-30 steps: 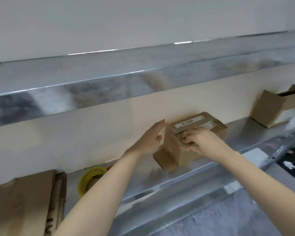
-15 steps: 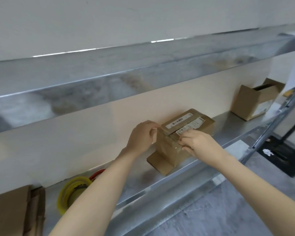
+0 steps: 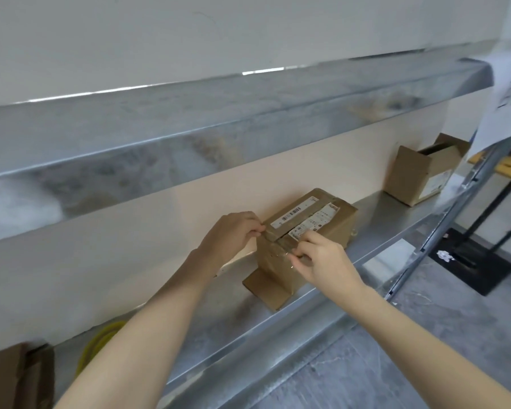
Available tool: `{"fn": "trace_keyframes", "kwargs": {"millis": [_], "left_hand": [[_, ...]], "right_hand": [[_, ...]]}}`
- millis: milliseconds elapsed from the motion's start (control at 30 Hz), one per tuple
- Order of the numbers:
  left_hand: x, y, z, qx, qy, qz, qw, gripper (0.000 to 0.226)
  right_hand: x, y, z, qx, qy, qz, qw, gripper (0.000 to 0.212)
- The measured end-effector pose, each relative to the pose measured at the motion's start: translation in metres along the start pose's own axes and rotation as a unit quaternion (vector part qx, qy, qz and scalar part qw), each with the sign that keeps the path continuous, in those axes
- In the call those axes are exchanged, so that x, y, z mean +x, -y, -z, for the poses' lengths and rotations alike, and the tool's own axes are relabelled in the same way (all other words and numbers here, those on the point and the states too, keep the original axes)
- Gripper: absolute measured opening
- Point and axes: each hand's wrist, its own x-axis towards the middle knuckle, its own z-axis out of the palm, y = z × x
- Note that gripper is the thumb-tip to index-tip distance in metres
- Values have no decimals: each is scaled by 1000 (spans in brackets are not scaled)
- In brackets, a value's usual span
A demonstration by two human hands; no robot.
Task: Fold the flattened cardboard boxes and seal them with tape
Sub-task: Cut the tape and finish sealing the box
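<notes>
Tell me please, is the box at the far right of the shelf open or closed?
Open: the far box shows a dark gap on top, and a flap stands raised behind it.

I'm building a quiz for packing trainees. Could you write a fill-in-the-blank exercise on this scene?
1. The left hand and right hand pinch clear tape on a labelled box that stands on a metal ____.
2. The roll beside the left forearm is ____ in colour.
3. The other box, far right, has its top ____.
Missing words: shelf; yellow; open.
</notes>
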Motion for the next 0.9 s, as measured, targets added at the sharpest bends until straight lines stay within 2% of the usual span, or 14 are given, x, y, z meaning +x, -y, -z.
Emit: {"fn": "trace_keyframes", "kwargs": {"millis": [100, 133, 300, 467, 600, 767, 900], "left_hand": [[0, 0, 1, 10, 4, -24, 1000, 21], [0, 0, 1, 6, 4, -32, 999, 21], [4, 1, 0, 24, 12, -51, 998, 20], [0, -4, 0, 45, -18, -52, 997, 26], [-3, -4, -2, 34, -25, -52, 998, 41], [-1, -4, -1, 22, -1, -42, 999, 31], [2, -6, -2, -11, 13, -22, 1000, 53]], "right_hand": [[3, -1, 2, 3, -1, 0, 1000, 6], [3, 0, 2, 3, 3, -2, 1000, 7], [11, -1, -4, -2, 16, -51, 999, 22], [21, -1, -8, -3, 39, -93, 995, 34], [23, -2, -9, 0, 36, -82, 996, 39], [23, 1, -8, -7, 35, -72, 997, 43], [28, 1, -8, 3, 49, -84, 995, 51]]}}
